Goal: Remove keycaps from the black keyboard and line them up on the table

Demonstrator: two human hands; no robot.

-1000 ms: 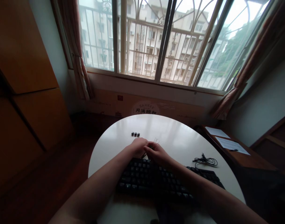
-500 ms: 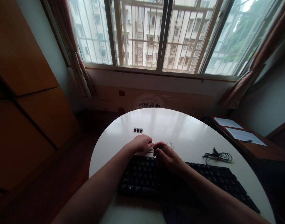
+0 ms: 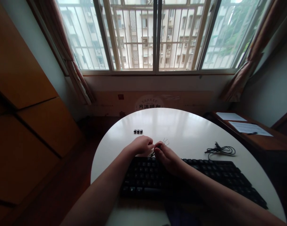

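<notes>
Wire tool (image 3: 166, 143) juts from the right hand (image 3: 167, 155) — keyboard (image 3: 145, 175) just below.

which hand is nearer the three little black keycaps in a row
Left. The left hand is just on the near side of the three keycaps, apart from them; the right hand is farther off, right of the left hand.

The left hand (image 3: 143, 145) and right hand (image 3: 166, 153) are curled close together, forearms (image 3: 106, 182) angled inward.
</notes>
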